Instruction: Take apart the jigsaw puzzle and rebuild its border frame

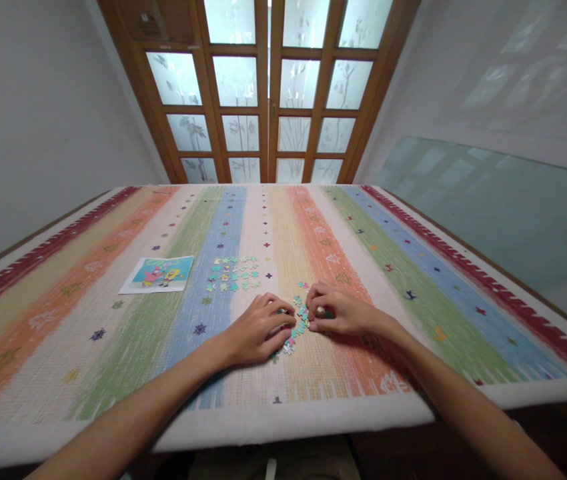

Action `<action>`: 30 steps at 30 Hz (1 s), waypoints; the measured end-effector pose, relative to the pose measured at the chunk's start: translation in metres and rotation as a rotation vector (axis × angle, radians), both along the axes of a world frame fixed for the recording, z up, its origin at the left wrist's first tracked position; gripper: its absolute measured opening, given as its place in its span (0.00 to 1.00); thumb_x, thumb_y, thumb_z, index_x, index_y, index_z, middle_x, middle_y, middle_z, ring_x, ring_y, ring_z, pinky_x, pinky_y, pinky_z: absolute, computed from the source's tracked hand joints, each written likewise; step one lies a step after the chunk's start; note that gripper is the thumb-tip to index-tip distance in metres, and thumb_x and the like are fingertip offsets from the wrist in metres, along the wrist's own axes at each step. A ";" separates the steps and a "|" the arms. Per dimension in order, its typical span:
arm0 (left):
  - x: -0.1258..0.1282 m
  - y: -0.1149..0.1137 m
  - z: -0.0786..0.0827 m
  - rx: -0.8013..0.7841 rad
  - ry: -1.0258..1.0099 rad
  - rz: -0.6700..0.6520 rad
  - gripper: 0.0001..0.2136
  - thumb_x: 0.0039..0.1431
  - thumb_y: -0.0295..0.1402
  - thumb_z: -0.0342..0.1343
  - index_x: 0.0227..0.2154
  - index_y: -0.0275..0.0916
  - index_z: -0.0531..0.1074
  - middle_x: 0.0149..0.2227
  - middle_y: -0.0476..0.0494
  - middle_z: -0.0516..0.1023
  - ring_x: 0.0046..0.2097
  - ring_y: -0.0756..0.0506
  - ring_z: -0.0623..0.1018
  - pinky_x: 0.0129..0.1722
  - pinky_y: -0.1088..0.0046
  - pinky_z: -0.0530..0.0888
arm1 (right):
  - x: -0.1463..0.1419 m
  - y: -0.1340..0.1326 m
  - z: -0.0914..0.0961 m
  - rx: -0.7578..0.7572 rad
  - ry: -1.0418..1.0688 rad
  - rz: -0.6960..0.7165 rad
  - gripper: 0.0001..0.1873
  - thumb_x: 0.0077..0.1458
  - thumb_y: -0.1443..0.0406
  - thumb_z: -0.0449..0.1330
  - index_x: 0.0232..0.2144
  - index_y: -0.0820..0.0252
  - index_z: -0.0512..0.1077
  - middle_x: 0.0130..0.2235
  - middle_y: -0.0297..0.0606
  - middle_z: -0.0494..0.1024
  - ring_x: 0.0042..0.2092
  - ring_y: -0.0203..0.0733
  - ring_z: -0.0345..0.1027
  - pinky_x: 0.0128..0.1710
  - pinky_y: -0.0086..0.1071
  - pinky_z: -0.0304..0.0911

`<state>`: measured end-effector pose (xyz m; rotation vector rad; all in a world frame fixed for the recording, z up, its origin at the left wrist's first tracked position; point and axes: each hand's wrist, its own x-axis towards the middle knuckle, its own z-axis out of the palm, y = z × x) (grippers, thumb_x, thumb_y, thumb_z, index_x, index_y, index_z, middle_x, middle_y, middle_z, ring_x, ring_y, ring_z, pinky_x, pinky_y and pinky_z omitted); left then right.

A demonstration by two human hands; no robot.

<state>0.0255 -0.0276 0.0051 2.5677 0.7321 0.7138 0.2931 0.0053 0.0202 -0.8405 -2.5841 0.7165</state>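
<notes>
A small heap of jigsaw pieces (297, 321) lies on the striped cloth between my two hands. My left hand (258, 328) rests on the cloth with its fingers curled against the left side of the heap. My right hand (339, 310) is curled on the right side, its fingertips pinched on pieces I cannot single out. Several turquoise pieces (232, 273) are laid out in rows further back on the blue stripe. A cartoon picture card (158, 274) lies flat to the left of those rows.
The table (113, 313) is covered by a cloth with coloured stripes and reaches from wall to wall. Wooden doors with frosted glass panes (268, 93) stand behind it. A glass sheet (508, 207) leans against the right wall.
</notes>
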 end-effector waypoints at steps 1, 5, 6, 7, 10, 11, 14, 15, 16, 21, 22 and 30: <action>0.000 0.000 0.000 0.002 0.002 -0.001 0.10 0.70 0.32 0.51 0.47 0.43 0.76 0.51 0.43 0.77 0.52 0.40 0.71 0.56 0.57 0.66 | 0.000 0.000 0.001 0.004 -0.003 -0.005 0.05 0.58 0.64 0.69 0.31 0.58 0.77 0.41 0.40 0.74 0.46 0.45 0.68 0.48 0.40 0.64; 0.001 0.000 -0.002 0.007 0.014 0.003 0.10 0.70 0.33 0.51 0.48 0.43 0.75 0.52 0.43 0.77 0.53 0.40 0.70 0.56 0.57 0.66 | -0.003 -0.001 0.000 0.027 0.021 -0.052 0.04 0.60 0.63 0.67 0.36 0.58 0.78 0.41 0.40 0.74 0.46 0.45 0.68 0.48 0.41 0.65; 0.001 0.000 -0.002 0.011 0.011 0.009 0.10 0.70 0.33 0.51 0.48 0.43 0.75 0.51 0.43 0.77 0.53 0.40 0.70 0.56 0.57 0.66 | -0.004 -0.001 -0.002 0.036 0.025 -0.054 0.05 0.61 0.63 0.66 0.38 0.58 0.78 0.42 0.41 0.74 0.47 0.46 0.68 0.49 0.41 0.65; 0.001 0.000 -0.002 0.014 0.009 0.017 0.10 0.70 0.33 0.51 0.47 0.43 0.75 0.51 0.43 0.78 0.53 0.40 0.70 0.55 0.57 0.66 | -0.004 -0.001 -0.003 0.046 0.024 -0.051 0.06 0.61 0.63 0.65 0.41 0.59 0.79 0.43 0.42 0.73 0.47 0.46 0.68 0.49 0.42 0.65; 0.001 0.001 -0.003 0.022 0.007 0.043 0.10 0.70 0.32 0.51 0.46 0.43 0.76 0.50 0.43 0.78 0.53 0.39 0.70 0.55 0.56 0.66 | -0.006 -0.001 -0.007 0.060 0.008 -0.039 0.09 0.62 0.64 0.64 0.44 0.58 0.80 0.44 0.43 0.72 0.49 0.47 0.68 0.51 0.43 0.65; 0.001 0.001 -0.004 0.025 0.005 0.053 0.10 0.70 0.32 0.50 0.46 0.43 0.76 0.50 0.43 0.78 0.53 0.39 0.70 0.55 0.56 0.66 | -0.006 -0.001 -0.007 0.058 0.006 -0.042 0.08 0.62 0.64 0.64 0.43 0.58 0.80 0.44 0.43 0.72 0.49 0.47 0.67 0.51 0.43 0.64; 0.001 0.003 -0.005 0.041 -0.013 0.076 0.09 0.70 0.32 0.51 0.45 0.42 0.76 0.49 0.42 0.78 0.52 0.40 0.70 0.55 0.56 0.66 | -0.006 -0.001 -0.007 0.024 0.016 -0.049 0.05 0.62 0.64 0.64 0.40 0.58 0.79 0.44 0.42 0.72 0.49 0.46 0.67 0.52 0.42 0.64; 0.001 0.003 -0.005 0.048 -0.020 0.083 0.09 0.70 0.32 0.51 0.45 0.42 0.76 0.49 0.42 0.78 0.52 0.40 0.70 0.55 0.56 0.66 | -0.006 -0.001 -0.007 0.007 0.021 -0.051 0.05 0.62 0.65 0.63 0.40 0.58 0.78 0.44 0.42 0.73 0.49 0.46 0.67 0.52 0.41 0.64; 0.002 0.003 -0.006 0.053 -0.023 0.087 0.09 0.70 0.31 0.51 0.46 0.42 0.76 0.49 0.42 0.78 0.52 0.40 0.70 0.55 0.56 0.66 | -0.006 -0.001 -0.006 -0.008 0.023 -0.052 0.05 0.62 0.64 0.63 0.40 0.58 0.78 0.44 0.42 0.72 0.49 0.46 0.66 0.52 0.41 0.64; 0.002 0.003 -0.005 0.056 -0.028 0.093 0.09 0.69 0.31 0.52 0.45 0.42 0.76 0.49 0.43 0.78 0.51 0.40 0.70 0.54 0.57 0.66 | -0.006 -0.001 -0.006 -0.025 -0.003 -0.044 0.10 0.63 0.64 0.63 0.46 0.58 0.78 0.46 0.43 0.71 0.51 0.47 0.66 0.54 0.43 0.62; 0.003 0.003 -0.005 0.057 -0.032 0.091 0.09 0.69 0.31 0.52 0.45 0.42 0.76 0.49 0.42 0.78 0.52 0.40 0.70 0.54 0.57 0.66 | -0.005 0.000 -0.006 -0.027 0.002 -0.048 0.09 0.62 0.63 0.63 0.45 0.58 0.78 0.46 0.43 0.71 0.51 0.47 0.66 0.54 0.43 0.62; 0.004 0.002 -0.003 0.028 -0.079 0.074 0.09 0.71 0.36 0.53 0.44 0.41 0.77 0.44 0.43 0.79 0.49 0.41 0.70 0.53 0.58 0.67 | -0.010 -0.005 -0.001 -0.244 0.149 -0.070 0.08 0.64 0.62 0.61 0.39 0.60 0.76 0.33 0.36 0.76 0.33 0.37 0.67 0.35 0.33 0.63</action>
